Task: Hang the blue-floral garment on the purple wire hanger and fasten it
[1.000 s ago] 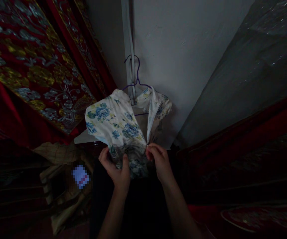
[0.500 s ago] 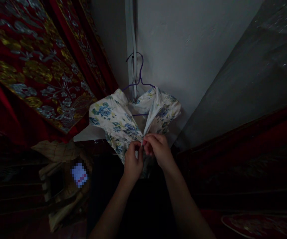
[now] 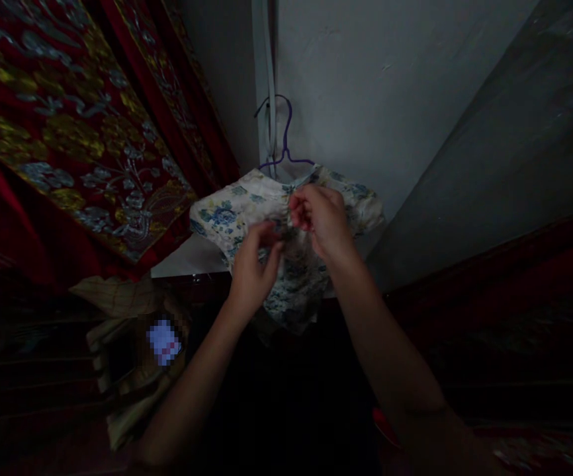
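Took the purple hanger (image 3: 285, 153) as landmark. Saw, far left of the hanger, red embroidered cloth (image 3: 75, 139) draped on a slant, with no support in view. Lower left of the hanger, made out a wooden frame (image 3: 132, 413) with a pixelated pale item (image 3: 164, 340) in or on it; could not tell box from seat, so counted no sure container. Found the left hand (image 3: 253, 268) below and slightly left of the hanger, opened between thumb and fingers before the floral garment (image 3: 291, 287), with no cloth visible in the gap; read the pose as suited to steadying the front. Noted a pale strap (image 3: 269, 53) running down beside the hanger's hook, seemingly bearing the weight. Judged the garment put on the hanger to spread the shoulders and keep the front facing outward. Spotted the right hand (image 3: 327, 221) below and right of the hanger, curled by the neckline, probably for control there; could not tell a pinch from a loose curl. Well right of the hanger, saw a shiny sheet (image 3: 515, 132), perhaps hung as a cover, with dark red cloth (image 3: 529, 244) lower down.
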Demonstrator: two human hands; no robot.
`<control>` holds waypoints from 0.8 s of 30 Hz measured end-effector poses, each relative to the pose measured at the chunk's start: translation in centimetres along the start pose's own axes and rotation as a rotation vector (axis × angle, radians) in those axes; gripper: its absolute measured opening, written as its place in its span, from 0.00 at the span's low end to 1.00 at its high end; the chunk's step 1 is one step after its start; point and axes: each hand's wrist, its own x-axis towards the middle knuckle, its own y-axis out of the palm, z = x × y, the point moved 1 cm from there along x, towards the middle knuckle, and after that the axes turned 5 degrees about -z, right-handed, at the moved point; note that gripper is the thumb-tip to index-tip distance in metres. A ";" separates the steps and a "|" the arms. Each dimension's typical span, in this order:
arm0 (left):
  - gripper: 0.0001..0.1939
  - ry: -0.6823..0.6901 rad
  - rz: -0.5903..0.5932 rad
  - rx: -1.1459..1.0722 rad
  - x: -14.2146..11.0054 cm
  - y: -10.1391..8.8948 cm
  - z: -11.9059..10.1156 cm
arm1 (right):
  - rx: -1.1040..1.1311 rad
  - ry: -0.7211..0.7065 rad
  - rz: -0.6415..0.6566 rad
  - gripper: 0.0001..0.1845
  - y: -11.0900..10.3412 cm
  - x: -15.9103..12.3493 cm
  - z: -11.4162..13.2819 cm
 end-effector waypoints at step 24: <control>0.08 -0.529 -0.365 -0.739 6.3 -11.3 9.1 | -0.104 0.108 0.094 0.13 -3.0 -8.6 -10.3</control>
